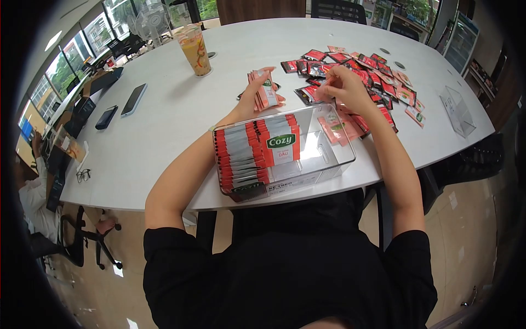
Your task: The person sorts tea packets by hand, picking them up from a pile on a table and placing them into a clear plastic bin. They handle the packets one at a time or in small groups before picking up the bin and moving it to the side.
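Observation:
My left hand (251, 97) is closed around a small upright stack of pink and white tea sachets (268, 94) marked "Cozy". Over the near left side of a loose sachet pile (378, 79), my right hand (348, 90) has its fingers pinched; what sits between them is hard to make out. Just beneath those fingers lies a black and red sachet (308, 95). A clear plastic bin (334, 171) stands at the table's front edge between my forearms. Rows of tea sachets (238, 153) fill its left part, with one "Cozy" sachet (282, 143) facing up beside them.
A drink cup (195, 52) stands at the back left. Two phones, one light blue (134, 100) and one dark (106, 117), lie on the left. Glasses (83, 175) rest near the left edge. A clear acrylic holder (458, 112) stands right. Another person (38, 189) sits at far left.

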The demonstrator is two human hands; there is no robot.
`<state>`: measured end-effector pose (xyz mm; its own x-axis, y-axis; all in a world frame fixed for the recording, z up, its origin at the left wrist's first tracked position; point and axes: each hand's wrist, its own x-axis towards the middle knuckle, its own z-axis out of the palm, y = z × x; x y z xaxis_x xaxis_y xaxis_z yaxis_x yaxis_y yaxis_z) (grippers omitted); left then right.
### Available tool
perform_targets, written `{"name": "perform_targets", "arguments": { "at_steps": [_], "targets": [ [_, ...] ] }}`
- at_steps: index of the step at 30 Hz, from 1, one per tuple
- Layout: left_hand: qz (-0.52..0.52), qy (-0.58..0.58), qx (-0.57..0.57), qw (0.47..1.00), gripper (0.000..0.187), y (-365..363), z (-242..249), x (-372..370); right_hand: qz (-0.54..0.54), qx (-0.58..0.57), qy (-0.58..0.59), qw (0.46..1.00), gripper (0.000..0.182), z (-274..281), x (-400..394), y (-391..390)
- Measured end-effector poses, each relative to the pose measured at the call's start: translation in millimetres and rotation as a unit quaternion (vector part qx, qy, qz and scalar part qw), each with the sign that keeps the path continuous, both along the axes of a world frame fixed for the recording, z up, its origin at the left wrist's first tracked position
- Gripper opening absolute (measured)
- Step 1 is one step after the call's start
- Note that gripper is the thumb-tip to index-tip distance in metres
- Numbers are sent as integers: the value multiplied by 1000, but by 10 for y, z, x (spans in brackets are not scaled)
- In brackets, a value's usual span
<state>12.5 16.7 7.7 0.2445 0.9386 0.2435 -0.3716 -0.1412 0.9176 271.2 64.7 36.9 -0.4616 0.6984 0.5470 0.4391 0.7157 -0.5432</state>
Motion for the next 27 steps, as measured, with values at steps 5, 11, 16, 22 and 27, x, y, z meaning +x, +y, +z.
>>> {"name": "perform_targets", "arguments": {
  "at_steps": [5,11,16,22,27],
  "targets": [
    [28,-30,-56,998,51,-6,-2,6,168,-150,224,948,21,19,-411,-32],
    [10,-53,-44,998,46,-79,76,50,238,-278,204,908,10,-58,-686,-19],
    [-47,-13,-57,997,50,-13,11,-28,242,-267,157,919,10,-99,-765,-16],
    [5,-12,-2,1000,69,-10,39,48,162,-204,-9,966,21,285,-272,-129],
    [57,62,60,995,74,59,-58,-35,149,-230,-178,945,30,346,285,-83]
  ]
}}
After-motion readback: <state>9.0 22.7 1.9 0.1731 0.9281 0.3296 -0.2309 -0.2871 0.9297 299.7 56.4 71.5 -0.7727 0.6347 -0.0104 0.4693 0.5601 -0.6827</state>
